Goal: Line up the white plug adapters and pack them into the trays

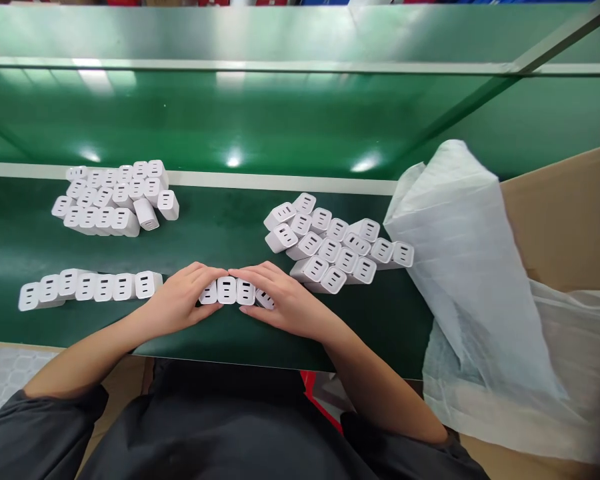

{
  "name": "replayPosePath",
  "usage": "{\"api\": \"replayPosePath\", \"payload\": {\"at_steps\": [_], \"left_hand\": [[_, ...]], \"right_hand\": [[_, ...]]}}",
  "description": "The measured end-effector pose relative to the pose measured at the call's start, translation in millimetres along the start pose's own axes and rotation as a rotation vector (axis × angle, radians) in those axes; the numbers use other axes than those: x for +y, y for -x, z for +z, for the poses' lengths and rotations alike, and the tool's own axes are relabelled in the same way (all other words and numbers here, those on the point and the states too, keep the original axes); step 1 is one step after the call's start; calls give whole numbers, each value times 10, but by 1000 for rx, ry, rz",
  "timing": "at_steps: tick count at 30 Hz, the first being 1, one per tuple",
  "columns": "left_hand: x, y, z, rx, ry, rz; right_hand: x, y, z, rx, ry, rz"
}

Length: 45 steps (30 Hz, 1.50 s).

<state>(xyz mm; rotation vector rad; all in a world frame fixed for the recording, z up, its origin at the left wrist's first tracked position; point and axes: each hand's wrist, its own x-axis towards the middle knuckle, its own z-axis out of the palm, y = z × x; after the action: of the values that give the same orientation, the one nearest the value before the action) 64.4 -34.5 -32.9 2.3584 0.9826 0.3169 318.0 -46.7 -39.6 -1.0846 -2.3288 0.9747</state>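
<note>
A short row of white chargers [227, 291] stands on the green worktop in front of me, their slotted faces turned up. My left hand [184, 298] wraps around the left end of this row, thumb on the near side and fingers on the far side. Around the right end, my right hand [285, 300] holds the chargers the same way, and the rightmost one is tilted. Both hands' index fingertips nearly meet behind the row. Left of my left hand, a longer row of chargers [103, 287] stands side by side. My palms partly hide the end chargers.
A cluster of chargers [103, 198] stands at the back left, one lying tipped over. Another group of chargers [330, 250] leans together at the right. Beyond it a translucent plastic bag [470, 267] hangs over a cardboard box [565, 213]. A green panel [205, 120] rises behind the worktop [220, 233].
</note>
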Motion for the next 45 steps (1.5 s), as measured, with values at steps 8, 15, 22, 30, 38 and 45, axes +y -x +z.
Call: {"api": "replayPosePath", "payload": {"at_steps": [8, 15, 22, 30, 38, 45], "left_hand": [[7, -31, 31, 28, -35, 46], [9, -28, 45, 44, -63, 55], [11, -34, 44, 56, -54, 49], [4, -37, 42, 45, -49, 32], [0, -30, 38, 33, -41, 18], [-12, -35, 43, 46, -52, 37]], "right_hand": [[-20, 10, 15, 18, 41, -5], [-37, 42, -57, 7, 35, 10], [-40, 46, -75, -15, 47, -20], [13, 162, -253, -194, 46, -52], [54, 184, -272, -170, 54, -41], [51, 166, -237, -164, 101, -24]]}}
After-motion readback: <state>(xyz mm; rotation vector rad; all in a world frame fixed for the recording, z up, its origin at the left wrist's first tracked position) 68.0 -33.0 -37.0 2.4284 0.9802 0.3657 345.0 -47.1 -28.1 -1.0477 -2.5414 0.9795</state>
